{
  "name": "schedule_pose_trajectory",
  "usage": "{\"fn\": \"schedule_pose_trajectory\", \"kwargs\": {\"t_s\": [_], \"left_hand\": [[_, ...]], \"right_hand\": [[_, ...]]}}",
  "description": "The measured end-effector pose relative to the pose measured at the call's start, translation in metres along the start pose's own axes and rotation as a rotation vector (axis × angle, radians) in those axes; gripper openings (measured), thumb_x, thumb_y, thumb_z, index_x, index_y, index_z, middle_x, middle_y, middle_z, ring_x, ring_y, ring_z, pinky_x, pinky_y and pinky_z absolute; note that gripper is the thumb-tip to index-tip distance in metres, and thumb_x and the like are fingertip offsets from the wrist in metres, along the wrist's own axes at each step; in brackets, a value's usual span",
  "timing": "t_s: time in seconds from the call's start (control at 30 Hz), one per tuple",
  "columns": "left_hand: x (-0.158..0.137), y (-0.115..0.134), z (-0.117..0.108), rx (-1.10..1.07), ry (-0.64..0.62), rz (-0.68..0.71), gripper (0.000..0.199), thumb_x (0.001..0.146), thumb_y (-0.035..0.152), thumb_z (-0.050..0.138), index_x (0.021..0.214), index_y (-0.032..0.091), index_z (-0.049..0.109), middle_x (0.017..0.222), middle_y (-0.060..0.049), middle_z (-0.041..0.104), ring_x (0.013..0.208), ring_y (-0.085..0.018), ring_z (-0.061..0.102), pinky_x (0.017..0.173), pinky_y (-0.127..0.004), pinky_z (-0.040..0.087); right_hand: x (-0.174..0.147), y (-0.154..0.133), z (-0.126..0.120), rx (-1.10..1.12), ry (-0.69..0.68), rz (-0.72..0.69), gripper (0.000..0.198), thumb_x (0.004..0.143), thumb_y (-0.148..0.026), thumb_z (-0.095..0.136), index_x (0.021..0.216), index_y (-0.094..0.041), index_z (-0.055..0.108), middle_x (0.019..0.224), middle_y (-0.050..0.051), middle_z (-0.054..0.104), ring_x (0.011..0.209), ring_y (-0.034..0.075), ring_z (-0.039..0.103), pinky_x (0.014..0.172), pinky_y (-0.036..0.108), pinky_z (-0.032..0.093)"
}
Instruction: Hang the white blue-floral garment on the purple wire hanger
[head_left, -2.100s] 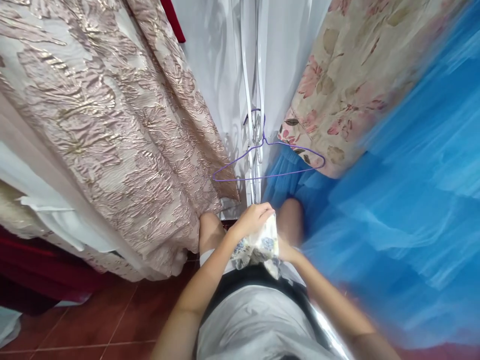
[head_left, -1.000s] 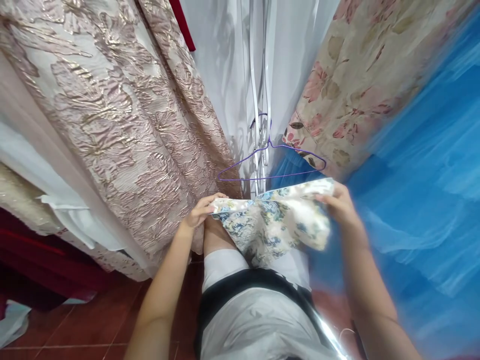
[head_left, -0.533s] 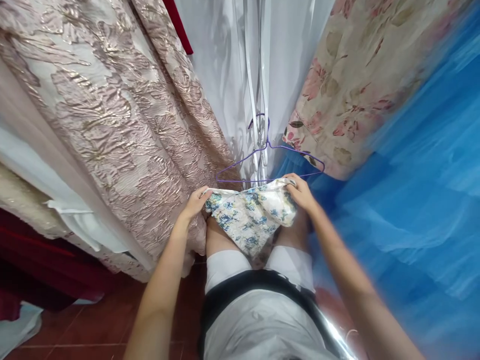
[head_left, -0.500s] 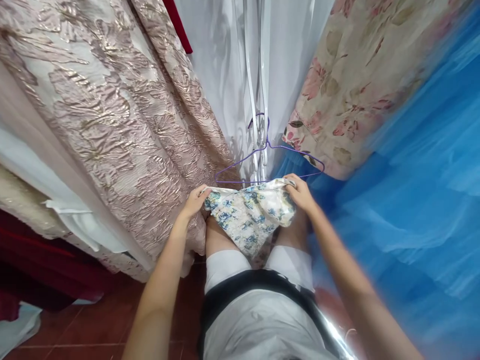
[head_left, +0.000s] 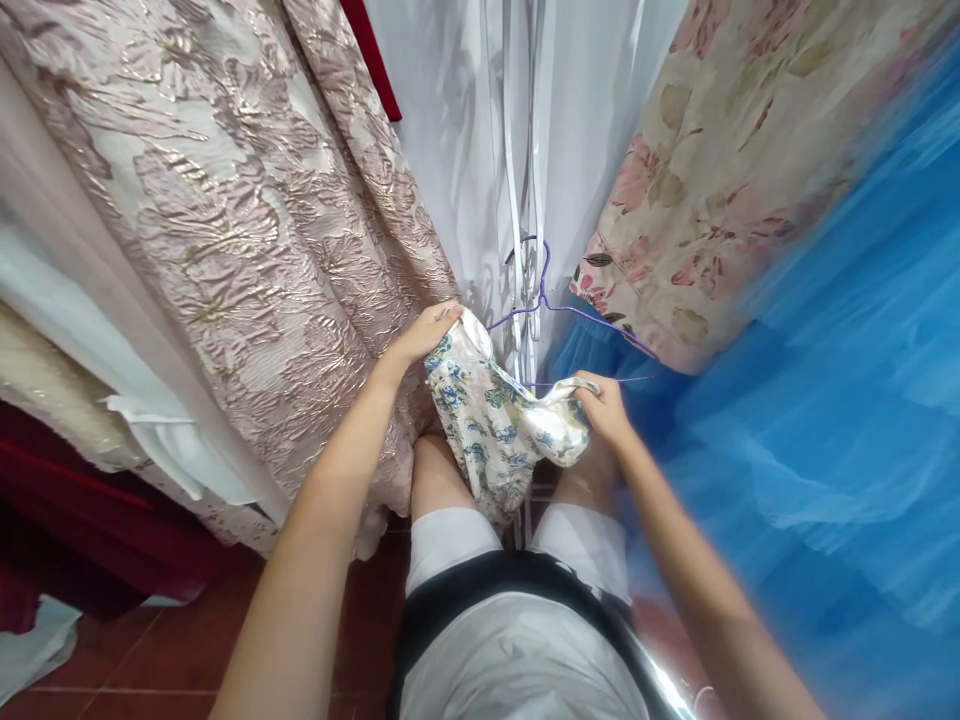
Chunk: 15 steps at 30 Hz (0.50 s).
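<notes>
A white garment with blue and yellow flowers hangs between my hands, in front of my thighs. My left hand is closed on its upper left edge, raised higher than the other side. At the upper right edge, my right hand pinches the cloth. Just behind the garment is a purple hanger, its hook up near white straps. The cloth covers the hanger's left end and part of its bottom bar. I cannot tell whether the garment is attached to the hanger.
Pink and gold brocade gowns hang at my left, with dark red fabric beyond. White drapery hangs ahead. On the right are a floral dress and blue tulle. The floor has red tiles.
My left hand has risen and moved right, lifting its side of the garment over the hanger's left end. My right hand has dipped slightly. The hanger sits a little lower and tilted.
</notes>
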<state>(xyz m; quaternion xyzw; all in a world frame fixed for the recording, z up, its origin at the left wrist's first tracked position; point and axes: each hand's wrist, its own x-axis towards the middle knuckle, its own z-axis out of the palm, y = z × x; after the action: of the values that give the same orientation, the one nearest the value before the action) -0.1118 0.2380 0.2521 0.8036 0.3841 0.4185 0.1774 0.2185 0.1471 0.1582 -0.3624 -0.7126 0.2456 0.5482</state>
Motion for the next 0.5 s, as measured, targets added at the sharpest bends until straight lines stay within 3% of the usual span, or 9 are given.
{"fn": "schedule_pose_trajectory", "kwargs": {"t_s": [0.13, 0.23, 0.33, 0.4, 0.5], "left_hand": [[0.013, 0.015, 0.019, 0.178, -0.102, 0.111, 0.055, 0.099, 0.067, 0.038, 0.083, 0.018, 0.058, 0.091, -0.006, 0.056, 0.096, -0.021, 0.055, 0.099, -0.034, 0.045], [0.008, 0.032, 0.028, 0.262, 0.015, 0.122, 0.041, 0.101, 0.055, 0.044, 0.103, 0.02, 0.064, 0.114, -0.009, 0.056, 0.109, -0.022, 0.056, 0.108, -0.037, 0.041], [-0.008, 0.048, 0.032, 0.3, 0.214, -0.053, 0.034, 0.095, 0.05, 0.06, 0.114, 0.022, 0.062, 0.115, -0.009, 0.059, 0.094, -0.021, 0.061, 0.094, -0.035, 0.047], [-0.02, 0.055, 0.033, 0.298, 0.267, -0.139, 0.029, 0.095, 0.048, 0.06, 0.104, 0.021, 0.063, 0.092, -0.005, 0.063, 0.077, -0.018, 0.059, 0.078, -0.031, 0.046], [-0.034, 0.058, 0.033, 0.249, 0.273, -0.11, 0.03, 0.098, 0.046, 0.054, 0.087, 0.02, 0.061, 0.065, 0.002, 0.055, 0.06, -0.014, 0.049, 0.062, -0.027, 0.037]], "right_hand": [[-0.003, -0.002, 0.006, 0.04, 0.021, 0.033, 0.019, 0.075, -0.021, 0.049, 0.056, -0.021, 0.044, 0.056, -0.004, 0.04, 0.055, 0.011, 0.035, 0.054, 0.026, 0.027], [-0.009, -0.002, 0.01, 0.038, 0.009, 0.038, 0.017, 0.075, -0.021, 0.049, 0.058, -0.02, 0.05, 0.056, -0.004, 0.046, 0.055, 0.012, 0.039, 0.054, 0.025, 0.029], [-0.015, -0.005, 0.009, 0.022, -0.023, 0.037, 0.017, 0.076, -0.02, 0.049, 0.062, -0.019, 0.059, 0.062, -0.002, 0.059, 0.057, 0.013, 0.048, 0.057, 0.025, 0.035], [-0.018, -0.009, 0.008, 0.03, -0.04, 0.032, 0.018, 0.077, -0.019, 0.049, 0.07, -0.019, 0.066, 0.076, 0.001, 0.072, 0.066, 0.016, 0.06, 0.063, 0.027, 0.042], [-0.022, -0.015, 0.001, 0.084, -0.048, -0.013, 0.022, 0.08, -0.018, 0.05, 0.083, -0.02, 0.072, 0.107, 0.008, 0.079, 0.099, 0.025, 0.072, 0.082, 0.034, 0.052]]}}
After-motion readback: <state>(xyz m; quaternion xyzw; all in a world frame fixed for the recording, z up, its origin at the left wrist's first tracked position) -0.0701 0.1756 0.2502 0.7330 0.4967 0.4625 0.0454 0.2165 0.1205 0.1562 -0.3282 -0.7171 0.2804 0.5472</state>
